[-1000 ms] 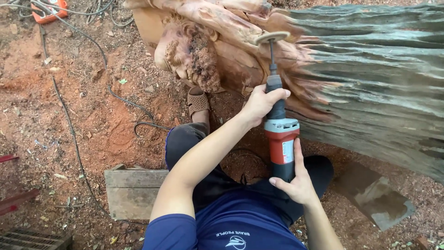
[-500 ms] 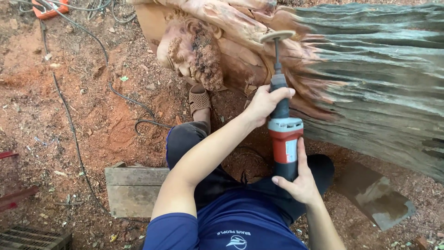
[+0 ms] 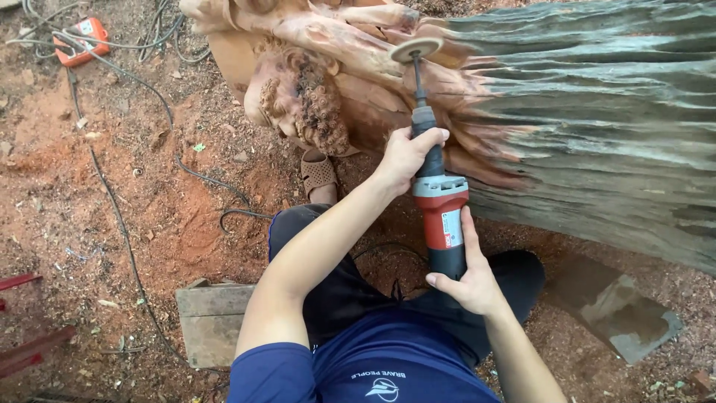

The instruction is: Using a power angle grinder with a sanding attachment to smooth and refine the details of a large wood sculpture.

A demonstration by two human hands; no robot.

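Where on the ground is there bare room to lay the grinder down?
Bare red dirt lies left of the cable, and between that cable and the sandal. Crowded: cables by the orange box, and the grinder between left hand, right hand and carved log.

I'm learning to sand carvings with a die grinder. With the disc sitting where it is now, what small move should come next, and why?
Probably ease the sanding disc lightly sideways along the reddish carved ridge of the wood carving, as it sits at that edge. The left hand grips the grinder neck for steering; the right hand steadies its rear.
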